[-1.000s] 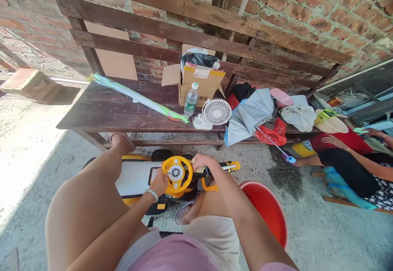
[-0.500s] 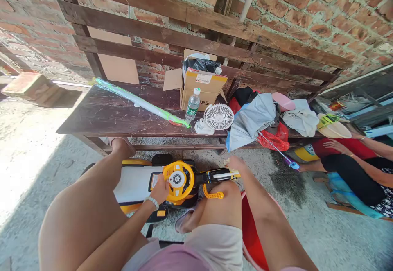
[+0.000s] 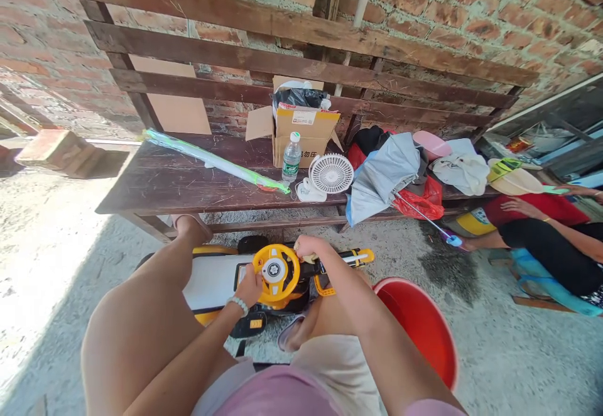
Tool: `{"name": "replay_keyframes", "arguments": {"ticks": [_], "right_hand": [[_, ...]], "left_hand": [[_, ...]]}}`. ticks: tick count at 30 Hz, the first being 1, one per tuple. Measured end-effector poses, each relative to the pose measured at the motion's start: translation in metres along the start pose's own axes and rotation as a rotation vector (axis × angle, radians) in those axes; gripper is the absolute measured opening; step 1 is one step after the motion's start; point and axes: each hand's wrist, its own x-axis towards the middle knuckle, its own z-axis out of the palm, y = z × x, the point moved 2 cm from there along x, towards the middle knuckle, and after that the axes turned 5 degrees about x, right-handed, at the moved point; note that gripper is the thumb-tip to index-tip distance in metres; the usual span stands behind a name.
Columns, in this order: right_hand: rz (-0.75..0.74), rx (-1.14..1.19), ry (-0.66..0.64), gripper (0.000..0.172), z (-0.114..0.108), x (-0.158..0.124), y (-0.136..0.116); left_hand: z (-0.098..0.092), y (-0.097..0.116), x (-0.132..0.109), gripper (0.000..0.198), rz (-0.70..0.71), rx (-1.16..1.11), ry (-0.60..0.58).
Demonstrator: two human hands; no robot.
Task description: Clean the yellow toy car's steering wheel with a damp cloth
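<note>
A yellow toy steering wheel (image 3: 295,271) with a white hub sits on a ride-on toy car between my legs. My left hand (image 3: 249,285), with a beaded bracelet at the wrist, is closed around the wheel's left rim. At the wheel's upper right, my right hand (image 3: 311,246) is closed on a small beige cloth (image 3: 309,257), which is mostly hidden under the fingers. The car's white seat (image 3: 214,282) lies to the left. Its yellow and black front arm (image 3: 351,259) reaches out to the right, partly behind my right forearm.
A red bucket (image 3: 455,366) stands right of my leg. On the wooden bench (image 3: 141,196) are a water bottle (image 3: 291,158), a white fan (image 3: 332,174), a cardboard box (image 3: 304,128) and a folded umbrella (image 3: 386,171). Another person (image 3: 541,246) sits at the far right.
My right hand has moved left with the cloth, from the front arm to the wheel's upper right. My left hand stays on the rim. The view has shifted slightly, showing more of the bucket.
</note>
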Motion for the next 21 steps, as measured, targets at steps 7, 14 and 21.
{"name": "replay_keyframes", "arguments": {"ticks": [7, 14, 21], "right_hand": [[-0.068, -0.098, -0.027, 0.033, 0.017, -0.006, -0.006], [0.0, -0.194, -0.025, 0.024, 0.0, -0.007, 0.007], [0.082, -0.182, 0.042, 0.031, -0.005, -0.012, 0.031]], "left_hand": [[-0.001, 0.004, -0.001, 0.01, -0.013, -0.02, -0.009], [-0.001, 0.002, -0.003, 0.01, 0.012, 0.019, 0.001], [-0.003, 0.003, -0.002, 0.016, 0.013, 0.024, -0.028]]}}
